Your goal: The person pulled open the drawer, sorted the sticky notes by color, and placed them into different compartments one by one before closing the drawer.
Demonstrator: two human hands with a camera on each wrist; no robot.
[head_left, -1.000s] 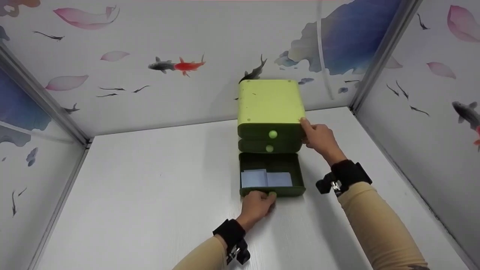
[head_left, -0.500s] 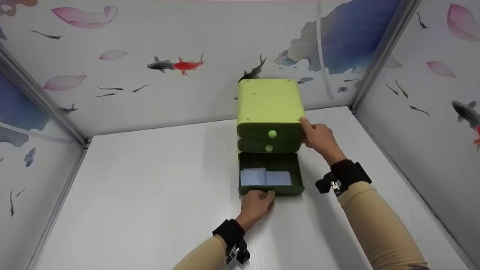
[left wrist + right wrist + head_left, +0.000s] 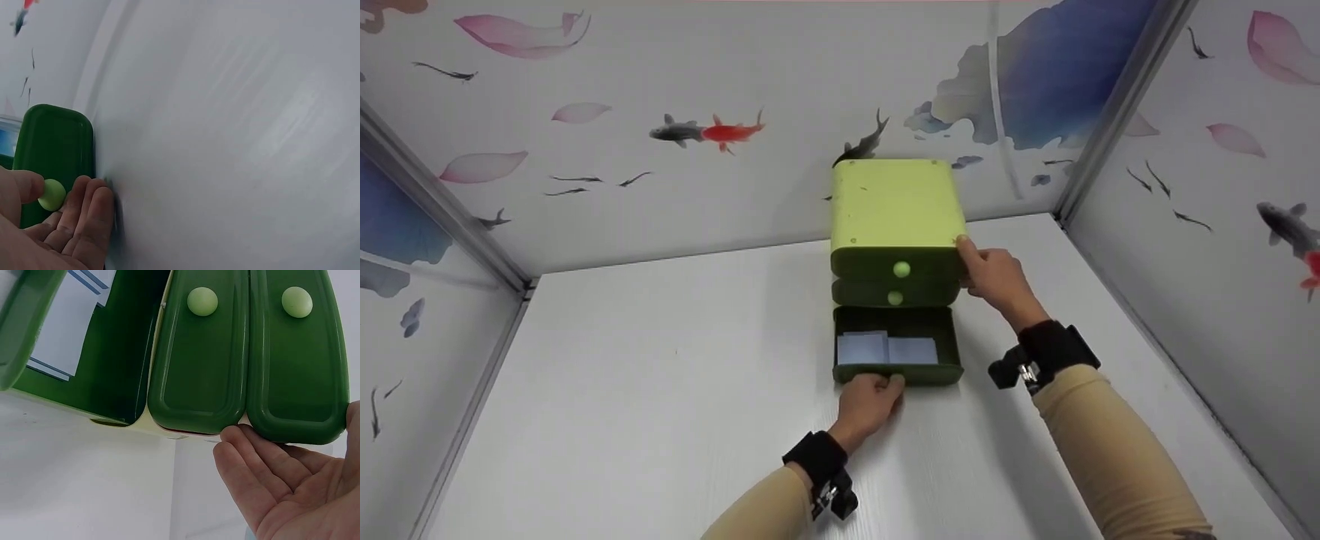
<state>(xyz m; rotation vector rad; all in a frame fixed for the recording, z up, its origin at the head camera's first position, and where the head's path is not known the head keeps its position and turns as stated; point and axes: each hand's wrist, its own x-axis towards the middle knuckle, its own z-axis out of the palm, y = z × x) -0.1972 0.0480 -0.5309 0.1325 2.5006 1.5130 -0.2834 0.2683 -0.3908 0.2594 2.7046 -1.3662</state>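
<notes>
A lime-green drawer cabinet (image 3: 896, 202) with dark green drawers stands against the back of the white table. Its bottom drawer (image 3: 934, 374) is pulled out and holds two pale blue-white paper stacks (image 3: 862, 349) side by side. My left hand (image 3: 864, 405) pinches that drawer's round knob (image 3: 52, 195) between thumb and fingers, with the other fingers below it. At the cabinet's right front corner rests my right hand (image 3: 997, 279). Its thumb lies at the top edge, and its nearly straight fingers (image 3: 247, 464) touch the side. Above, the upper drawer (image 3: 298, 360) and middle drawer (image 3: 197, 365) are closed.
The white tabletop (image 3: 660, 397) spreads left of the cabinet and in front of it. Printed wall panels with fish and petals enclose the table, including the back wall (image 3: 720, 67) behind the cabinet. Metal frame posts (image 3: 1117, 120) run along the corners.
The bottom drawer has slid a little inward toward the cabinet, with my left hand moving along on its knob. My right hand has stayed at the cabinet's corner.
</notes>
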